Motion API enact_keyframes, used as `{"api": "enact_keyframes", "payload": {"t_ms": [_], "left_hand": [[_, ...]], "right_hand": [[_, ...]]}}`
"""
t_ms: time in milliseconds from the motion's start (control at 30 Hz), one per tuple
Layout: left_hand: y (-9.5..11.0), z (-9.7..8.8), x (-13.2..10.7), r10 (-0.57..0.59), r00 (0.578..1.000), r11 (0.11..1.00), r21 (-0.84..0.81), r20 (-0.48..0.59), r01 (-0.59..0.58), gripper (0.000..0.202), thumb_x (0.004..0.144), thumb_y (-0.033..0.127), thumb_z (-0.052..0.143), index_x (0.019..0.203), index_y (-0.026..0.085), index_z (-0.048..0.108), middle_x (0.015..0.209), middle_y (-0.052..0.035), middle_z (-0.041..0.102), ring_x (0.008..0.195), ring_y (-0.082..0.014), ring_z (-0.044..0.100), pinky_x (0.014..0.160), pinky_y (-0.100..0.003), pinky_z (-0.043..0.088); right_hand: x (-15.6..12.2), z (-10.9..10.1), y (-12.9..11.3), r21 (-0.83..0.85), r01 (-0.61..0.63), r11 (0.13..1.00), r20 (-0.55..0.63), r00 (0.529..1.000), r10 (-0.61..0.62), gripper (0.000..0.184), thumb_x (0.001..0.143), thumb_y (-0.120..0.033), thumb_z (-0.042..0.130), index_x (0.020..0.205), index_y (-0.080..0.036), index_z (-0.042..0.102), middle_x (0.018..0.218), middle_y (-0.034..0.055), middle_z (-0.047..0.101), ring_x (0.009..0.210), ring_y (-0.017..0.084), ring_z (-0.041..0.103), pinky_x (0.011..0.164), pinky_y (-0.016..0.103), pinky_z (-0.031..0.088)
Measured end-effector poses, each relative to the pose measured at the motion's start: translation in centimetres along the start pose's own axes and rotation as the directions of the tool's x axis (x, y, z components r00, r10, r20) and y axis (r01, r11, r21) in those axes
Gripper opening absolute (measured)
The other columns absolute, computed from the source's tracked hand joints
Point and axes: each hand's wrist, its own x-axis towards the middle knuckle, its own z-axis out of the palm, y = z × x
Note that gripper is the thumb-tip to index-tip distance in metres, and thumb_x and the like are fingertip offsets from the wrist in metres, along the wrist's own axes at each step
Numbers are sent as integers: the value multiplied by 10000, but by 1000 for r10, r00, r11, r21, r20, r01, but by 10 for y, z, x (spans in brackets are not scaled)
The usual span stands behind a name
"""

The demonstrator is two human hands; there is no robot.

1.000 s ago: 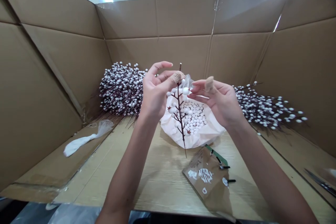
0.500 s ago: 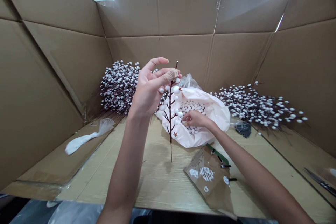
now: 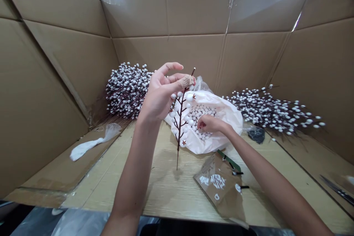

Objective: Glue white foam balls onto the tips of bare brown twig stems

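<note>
My left hand (image 3: 162, 97) is shut on the upper stem of an artificial berry branch (image 3: 179, 125), with a fabric bandage (image 3: 186, 81) wrapped around one finger. The thin brown stem tilts, carrying white berries and small reddish star-shaped pieces. My right hand (image 3: 211, 124) is curled among the small white balls (image 3: 200, 116) in an open white bag (image 3: 226, 112). Its fingertips are partly hidden, and I cannot tell whether they hold a ball.
Heaps of white-berried branches (image 3: 127, 90) (image 3: 272, 112) lie to both sides, inside tall cardboard walls (image 3: 166, 16). On the wooden table (image 3: 163, 184) lie a torn brown cardboard piece (image 3: 219, 182), a dark object (image 3: 256, 135), and a white plastic strip (image 3: 91, 147). A blade (image 3: 337, 190) lies at right.
My right hand has moved from beside the branch down into the white bag. My left hand has carried the branch leftward, and its top now leans slightly right.
</note>
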Motion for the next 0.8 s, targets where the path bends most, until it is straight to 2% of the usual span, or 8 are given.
{"api": "enact_keyframes", "payload": {"t_ms": [100, 200, 267, 333, 500, 633, 733, 800], "left_hand": [[0, 0, -1, -11, 1000, 1000, 8, 7, 11, 319, 611, 225, 725, 863, 215, 530, 699, -20, 639, 722, -191, 677, 565, -267, 531], [1, 2, -1, -20, 999, 1000, 11, 30, 20, 318, 612, 219, 714, 861, 217, 515, 697, -21, 637, 722, -189, 673, 564, -265, 519], [1, 4, -2, -30, 998, 1000, 5, 52, 29, 321, 611, 209, 708, 859, 213, 505, 696, -19, 637, 704, -182, 669, 568, -264, 511], [1, 7, -3, -49, 996, 999, -4, 76, 50, 325, 608, 196, 710, 854, 207, 499, 694, -12, 639, 671, -168, 660, 575, -263, 508], [-2, 16, -6, -81, 985, 994, -57, 154, 90, 324, 611, 167, 723, 855, 197, 513, 689, 7, 646, 604, -122, 634, 579, -240, 503], [-5, 22, -8, -99, 971, 991, -64, 218, 116, 299, 641, 162, 720, 860, 194, 520, 685, 8, 646, 604, -117, 635, 584, -241, 502], [-5, 26, -10, -114, 960, 987, -84, 255, 139, 299, 658, 149, 720, 877, 193, 521, 716, -6, 661, 631, -123, 645, 586, -243, 503], [-5, 28, -12, -110, 959, 985, -100, 261, 140, 295, 664, 137, 718, 878, 191, 522, 729, -10, 663, 635, -121, 644, 582, -239, 501]], "right_hand": [[-9, -18, -2, 50, 38, 998, -19, 999, -37, 175, 790, -198, 558, 646, -142, 641, 603, -3, 562, 541, 96, 455, 514, 221, 338], [-24, -40, -6, 179, 96, 979, -95, 992, -79, 309, 870, -391, 525, 749, -142, 661, 684, 11, 587, 606, 104, 499, 557, 229, 402], [-35, -53, -11, 379, 179, 908, -189, 975, -114, 327, 849, -449, 574, 835, -136, 669, 778, 32, 623, 694, 114, 560, 640, 245, 472], [-46, -63, -18, 552, 255, 794, -268, 956, -121, 334, 811, -460, 640, 856, -129, 664, 832, 51, 651, 740, 119, 610, 705, 262, 516], [-71, -75, -41, 665, 355, 657, -364, 922, -130, 318, 817, -454, 661, 839, -138, 632, 792, 67, 701, 664, 129, 667, 629, 263, 556], [-86, -78, -59, 648, 525, 551, -537, 829, -159, 206, 758, -335, 753, 846, -181, 649, 768, 18, 705, 626, 111, 647, 575, 243, 540], [-92, -77, -69, 618, 599, 509, -658, 749, -82, 194, 658, -255, 830, 793, -212, 698, 781, -12, 701, 617, 93, 623, 589, 248, 537], [-95, -78, -72, 617, 616, 489, -693, 720, -32, 167, 673, -301, 818, 785, -225, 721, 810, -6, 707, 650, 105, 638, 636, 275, 555]]}}
